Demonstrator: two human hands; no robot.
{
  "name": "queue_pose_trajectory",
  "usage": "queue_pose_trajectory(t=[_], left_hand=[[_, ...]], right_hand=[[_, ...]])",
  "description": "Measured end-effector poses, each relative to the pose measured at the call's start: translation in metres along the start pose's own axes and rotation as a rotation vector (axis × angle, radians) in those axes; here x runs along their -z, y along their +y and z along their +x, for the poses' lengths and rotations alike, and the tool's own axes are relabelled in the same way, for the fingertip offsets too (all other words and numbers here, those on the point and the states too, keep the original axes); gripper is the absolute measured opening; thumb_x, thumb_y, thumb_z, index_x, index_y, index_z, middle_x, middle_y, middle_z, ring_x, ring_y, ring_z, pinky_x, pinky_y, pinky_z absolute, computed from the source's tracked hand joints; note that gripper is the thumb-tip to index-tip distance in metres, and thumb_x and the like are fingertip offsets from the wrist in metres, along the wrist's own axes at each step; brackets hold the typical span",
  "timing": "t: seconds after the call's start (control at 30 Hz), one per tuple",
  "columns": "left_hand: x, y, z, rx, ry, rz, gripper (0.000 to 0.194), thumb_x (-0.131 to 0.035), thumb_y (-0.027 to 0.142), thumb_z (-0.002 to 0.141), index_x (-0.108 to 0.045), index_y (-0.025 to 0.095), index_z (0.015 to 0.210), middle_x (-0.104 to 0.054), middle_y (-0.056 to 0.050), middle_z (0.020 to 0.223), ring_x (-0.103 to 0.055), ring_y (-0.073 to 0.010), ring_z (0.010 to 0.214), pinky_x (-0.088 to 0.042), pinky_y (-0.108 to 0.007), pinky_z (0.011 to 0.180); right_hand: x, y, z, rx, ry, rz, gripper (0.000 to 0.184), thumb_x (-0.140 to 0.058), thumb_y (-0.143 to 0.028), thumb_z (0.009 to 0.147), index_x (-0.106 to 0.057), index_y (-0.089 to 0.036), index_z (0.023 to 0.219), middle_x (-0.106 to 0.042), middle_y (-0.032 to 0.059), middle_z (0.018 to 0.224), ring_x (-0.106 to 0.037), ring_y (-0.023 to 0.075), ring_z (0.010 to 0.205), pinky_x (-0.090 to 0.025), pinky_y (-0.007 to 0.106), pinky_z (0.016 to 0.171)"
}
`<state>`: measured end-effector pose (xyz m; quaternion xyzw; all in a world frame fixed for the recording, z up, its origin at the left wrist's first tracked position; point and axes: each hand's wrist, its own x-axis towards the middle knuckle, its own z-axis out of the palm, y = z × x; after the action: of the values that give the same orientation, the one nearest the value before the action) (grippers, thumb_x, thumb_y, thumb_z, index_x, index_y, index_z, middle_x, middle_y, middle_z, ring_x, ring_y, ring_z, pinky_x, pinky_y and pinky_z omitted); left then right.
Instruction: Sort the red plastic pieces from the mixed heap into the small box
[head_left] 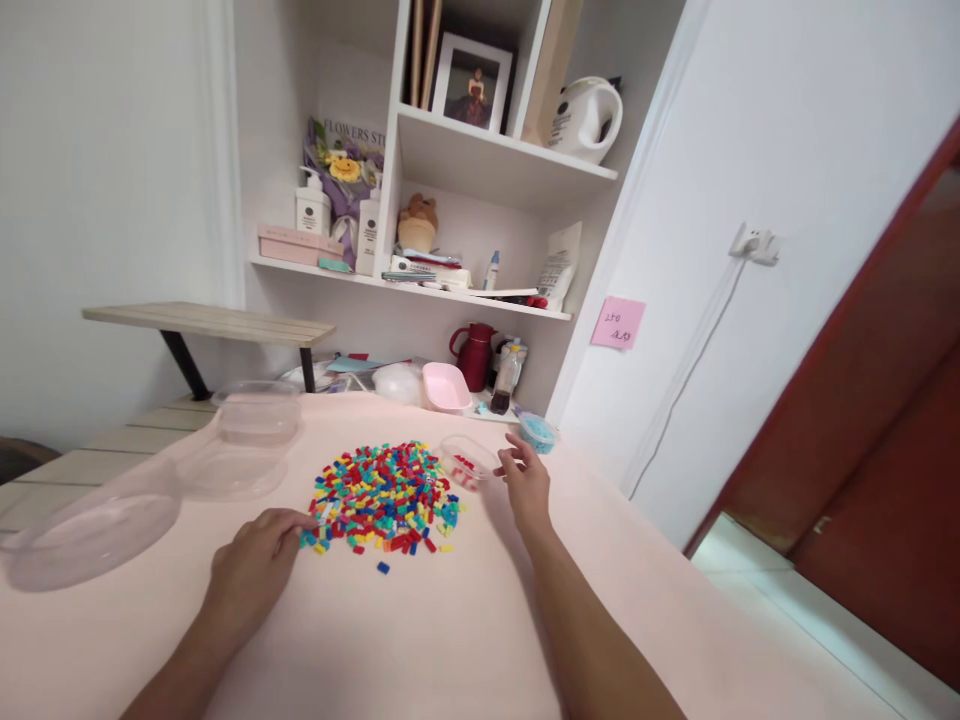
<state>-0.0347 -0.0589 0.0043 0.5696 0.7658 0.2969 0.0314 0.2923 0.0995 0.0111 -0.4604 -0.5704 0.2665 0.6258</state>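
Observation:
A pile of small coloured bricks point(386, 495), red, blue, yellow and green, lies spread on the pink table point(465, 620). My left hand point(255, 560) rests at the pile's left edge, its fingers curled with the fingertips touching the bricks there. My right hand point(525, 480) hovers to the right of the pile beside a small clear container point(469, 462) that holds a few red bricks; its fingers are spread and hold nothing. One blue brick point(383, 568) lies apart in front of the pile.
Several empty clear plastic containers point(240, 450) and a lid point(86, 525) stand at the left. A blue tub point(538, 432), a pink box point(447, 387) and a red jug point(475, 355) sit behind the table, below white shelves point(480, 160). A red door point(885, 440) stands right.

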Motion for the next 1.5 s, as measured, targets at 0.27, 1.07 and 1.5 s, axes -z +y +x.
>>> queue_pose_trajectory(t=[0.27, 1.07, 1.5], left_hand=[[0.001, 0.001, -0.002, -0.01, -0.005, -0.007, 0.037, -0.036, 0.024, 0.087, -0.072, 0.031, 0.094, -0.071, 0.002, 0.111, -0.062, -0.0214, 0.109, -0.044, -0.036, 0.091], [0.001, 0.002, -0.002, -0.003, -0.014, -0.005, 0.036, -0.037, 0.023, 0.086, -0.071, 0.03, 0.093, -0.07, 0.002, 0.112, -0.06, -0.0216, 0.11, -0.042, -0.038, 0.093], [-0.003, -0.003, 0.0, -0.011, 0.002, 0.007, 0.038, -0.036, 0.025, 0.087, -0.072, 0.031, 0.099, -0.071, 0.002, 0.111, -0.061, -0.0214, 0.109, -0.044, -0.036, 0.091]], right_hand=[[0.0, -0.025, -0.02, 0.022, -0.223, 0.067, 0.036, -0.056, -0.047, 0.083, -0.069, -0.017, 0.098, -0.057, -0.0018, 0.064, -0.049, 0.0107, 0.047, -0.042, 0.024, 0.047], [-0.018, -0.035, -0.052, 0.409, -0.956, -0.433, 0.025, -0.079, -0.042, 0.069, -0.07, -0.022, 0.079, -0.064, 0.0002, 0.084, -0.055, 0.0134, 0.073, -0.041, 0.023, 0.066], [-0.014, -0.03, -0.042, 0.349, -0.954, -0.325, 0.01, -0.067, -0.018, 0.078, -0.075, -0.022, 0.082, -0.069, 0.0016, 0.083, -0.061, 0.0158, 0.081, -0.045, 0.024, 0.074]])
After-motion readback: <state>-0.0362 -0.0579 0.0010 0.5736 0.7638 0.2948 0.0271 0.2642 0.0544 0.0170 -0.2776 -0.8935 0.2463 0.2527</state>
